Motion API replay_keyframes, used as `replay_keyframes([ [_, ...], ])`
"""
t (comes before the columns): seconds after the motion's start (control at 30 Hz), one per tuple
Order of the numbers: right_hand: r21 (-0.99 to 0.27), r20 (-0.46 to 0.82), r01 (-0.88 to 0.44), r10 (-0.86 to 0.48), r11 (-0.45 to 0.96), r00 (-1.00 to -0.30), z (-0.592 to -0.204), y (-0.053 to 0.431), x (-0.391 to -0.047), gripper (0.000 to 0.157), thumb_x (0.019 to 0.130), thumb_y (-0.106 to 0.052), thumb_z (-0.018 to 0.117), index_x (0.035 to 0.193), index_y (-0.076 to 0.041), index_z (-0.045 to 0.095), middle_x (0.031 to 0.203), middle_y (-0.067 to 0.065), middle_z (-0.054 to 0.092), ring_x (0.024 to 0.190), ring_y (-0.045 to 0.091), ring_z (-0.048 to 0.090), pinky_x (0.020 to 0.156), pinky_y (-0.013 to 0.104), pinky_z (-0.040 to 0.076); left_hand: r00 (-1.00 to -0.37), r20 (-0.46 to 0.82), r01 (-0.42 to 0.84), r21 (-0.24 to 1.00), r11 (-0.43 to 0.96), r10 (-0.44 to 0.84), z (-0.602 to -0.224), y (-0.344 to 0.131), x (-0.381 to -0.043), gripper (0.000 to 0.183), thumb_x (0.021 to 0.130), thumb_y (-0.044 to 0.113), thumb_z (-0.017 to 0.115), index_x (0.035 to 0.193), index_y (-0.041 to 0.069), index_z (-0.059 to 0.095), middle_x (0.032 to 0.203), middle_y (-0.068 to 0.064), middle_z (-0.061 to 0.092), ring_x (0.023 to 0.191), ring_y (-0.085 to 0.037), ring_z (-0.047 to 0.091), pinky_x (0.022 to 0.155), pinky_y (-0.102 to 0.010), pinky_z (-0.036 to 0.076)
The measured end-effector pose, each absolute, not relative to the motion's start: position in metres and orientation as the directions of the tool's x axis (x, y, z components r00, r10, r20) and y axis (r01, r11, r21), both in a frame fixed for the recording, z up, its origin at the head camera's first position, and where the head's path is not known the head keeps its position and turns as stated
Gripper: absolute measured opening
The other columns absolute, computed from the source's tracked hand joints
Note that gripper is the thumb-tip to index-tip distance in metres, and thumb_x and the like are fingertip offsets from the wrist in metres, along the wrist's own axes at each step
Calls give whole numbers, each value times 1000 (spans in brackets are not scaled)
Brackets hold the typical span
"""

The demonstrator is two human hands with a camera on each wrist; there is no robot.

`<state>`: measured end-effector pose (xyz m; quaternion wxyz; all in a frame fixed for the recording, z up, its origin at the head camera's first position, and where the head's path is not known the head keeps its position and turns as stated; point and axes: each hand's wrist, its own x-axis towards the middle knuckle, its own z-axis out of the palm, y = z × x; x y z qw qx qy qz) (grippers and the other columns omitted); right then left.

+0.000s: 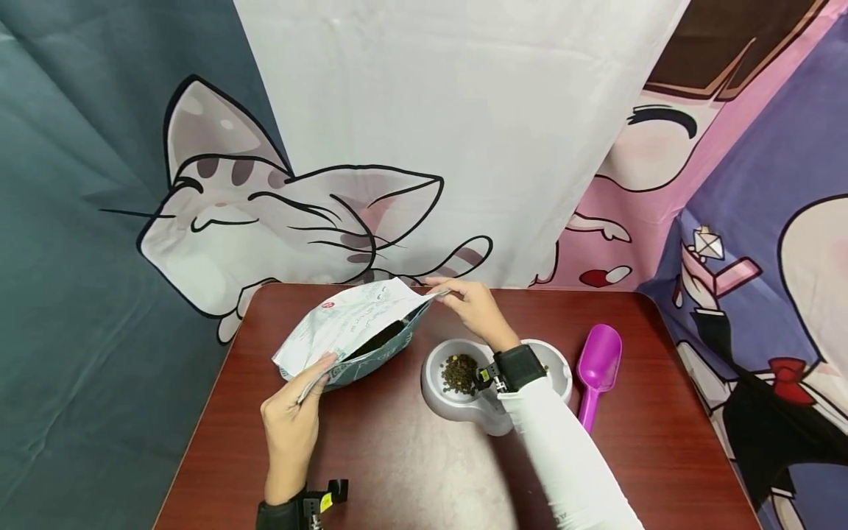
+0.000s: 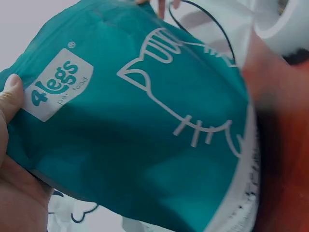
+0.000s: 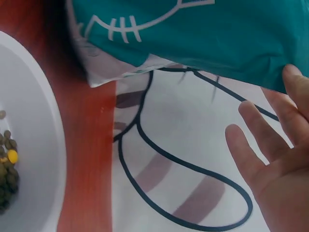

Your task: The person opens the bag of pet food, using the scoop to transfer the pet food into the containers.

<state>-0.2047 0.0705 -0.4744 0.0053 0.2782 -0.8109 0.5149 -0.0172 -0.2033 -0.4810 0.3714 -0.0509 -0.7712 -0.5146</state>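
The left grip (image 1: 294, 416) pinches the near end of the open top of a bag (image 1: 351, 316), with the thumb on one side. The right grip (image 1: 477, 313) pinches the far end of the top, and some of its fingers are spread out. The bag is tipped, its mouth is wide, and it looks dark inside. It is over the left back part of the red-brown counter (image 1: 397, 464). One side is green, with a white cat shape and the words "4legs pet food". Just right of the bag is a gray bowl (image 1: 437, 401) with two round cups. Little brown bits of food (image 1: 459, 373), and some yellow ones, sit in the left cup. The right arm, in a white sleeve (image 1: 563, 449), hides part of the other cup. A purple scoop (image 1: 599, 361) lies beside the bowl. Behind is a cloth (image 1: 424, 88) with a big smiling cat.
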Motion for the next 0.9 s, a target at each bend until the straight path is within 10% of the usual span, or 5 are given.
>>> replay_keyframes([
  [0.23,-928,228,-334,-456,165,-860,-475,78,-204,12,105,-15,58,99,-12,68,140,8,67,136,22,59,110,36,47,-760,474,248,844,475,-445,-466,-198,-16,13,92,-2,73,100,2,82,88,-10,78,83,9,65,77,-6,49],
  [0.57,-969,233,-246,-478,-36,-847,-489,64,-195,13,107,-8,49,118,-2,51,130,15,66,124,13,59,107,29,45,-705,338,208,939,274,-623,-475,-192,-32,16,96,10,72,108,1,80,91,15,75,81,-2,68,74,-12,53],
  [0.73,-982,159,-188,-501,8,-851,-496,55,-193,50,101,-4,58,149,-1,42,149,21,54,137,32,55,112,39,48,-669,442,429,886,176,-598,-485,-188,-45,27,92,2,74,115,-13,71,108,-7,79,106,-13,71,90,-18,54],
  [0.9,-977,108,-184,-493,108,-864,-507,45,-197,56,103,-8,60,155,-2,40,156,23,47,143,39,48,117,46,43,-646,531,558,819,135,-548,-487,-183,-46,61,88,35,80,116,-17,67,120,-22,74,120,-20,67,100,-20,51],
])
